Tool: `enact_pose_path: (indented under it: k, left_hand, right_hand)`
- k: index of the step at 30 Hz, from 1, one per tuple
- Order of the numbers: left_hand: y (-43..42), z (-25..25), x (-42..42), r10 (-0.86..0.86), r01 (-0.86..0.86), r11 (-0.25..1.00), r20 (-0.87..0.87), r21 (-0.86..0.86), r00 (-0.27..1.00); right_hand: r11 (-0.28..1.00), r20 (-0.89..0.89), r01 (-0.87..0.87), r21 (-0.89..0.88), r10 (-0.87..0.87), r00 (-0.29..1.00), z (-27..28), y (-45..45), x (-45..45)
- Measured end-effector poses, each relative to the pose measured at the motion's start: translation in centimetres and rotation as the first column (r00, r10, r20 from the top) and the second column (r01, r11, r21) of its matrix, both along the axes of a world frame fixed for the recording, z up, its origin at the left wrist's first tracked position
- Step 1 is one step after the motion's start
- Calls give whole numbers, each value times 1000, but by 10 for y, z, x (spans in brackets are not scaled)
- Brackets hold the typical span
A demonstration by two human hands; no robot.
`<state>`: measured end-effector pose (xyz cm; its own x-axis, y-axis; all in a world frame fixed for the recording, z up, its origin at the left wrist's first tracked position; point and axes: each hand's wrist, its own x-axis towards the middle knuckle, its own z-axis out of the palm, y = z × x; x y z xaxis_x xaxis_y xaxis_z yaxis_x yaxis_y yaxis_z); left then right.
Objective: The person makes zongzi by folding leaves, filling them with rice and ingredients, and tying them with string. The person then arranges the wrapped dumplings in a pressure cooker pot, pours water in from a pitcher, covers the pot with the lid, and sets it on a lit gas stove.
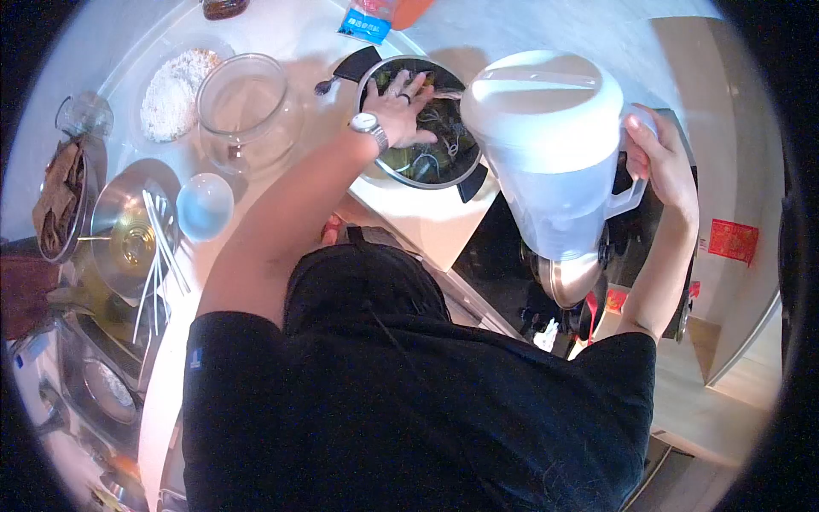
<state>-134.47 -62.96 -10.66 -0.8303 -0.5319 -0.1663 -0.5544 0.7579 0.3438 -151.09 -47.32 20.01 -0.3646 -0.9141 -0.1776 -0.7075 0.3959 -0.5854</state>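
Note:
My left hand (403, 107), with a watch at the wrist and a ring, lies spread over the contents of a round pot (415, 182). Inside the pot are dark green, leaf-wrapped bundles (439, 158) tied with pale string, partly hidden by the hand. My right hand (655, 154) is wrapped round the handle of a large translucent plastic pitcher (546, 145) with a white lid. Water shows inside it. The pitcher's spout side is close to the pot's right rim, where a pale streak is visible; whether it is flowing water I cannot tell.
At left stand a glass bowl (243, 98), a plate of white grains (177, 98), a steel bowl (119, 218), several white chopsticks (153, 264) and a pale blue bowl (205, 207). A blue packet (365, 27) lies behind the pot. Below the pitcher is a dark cooktop (503, 247).

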Motion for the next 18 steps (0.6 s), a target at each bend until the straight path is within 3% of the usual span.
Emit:
enact_pose_path:
  k: [3, 7, 13, 18]
  left_hand:
    - [10, 4, 12, -94, 93, 995, 70, 20, 993]
    - [16, -10, 15, -129, 138, 988, 126, -69, 984]
    - [15, -8, 10, -133, 153, 985, 218, -81, 967]
    - [12, 0, 10, -162, 178, 982, 207, -58, 965]
  right_hand:
    - [982, 148, 142, -120, -124, 981, -3, 21, -18]
    - [977, 280, 70, -199, -11, 960, -12, 50, -53]
    - [932, 293, 117, -343, -12, 956, -29, 84, -59]
    - [773, 302, 231, -591, -54, 952, -34, 89, -75]
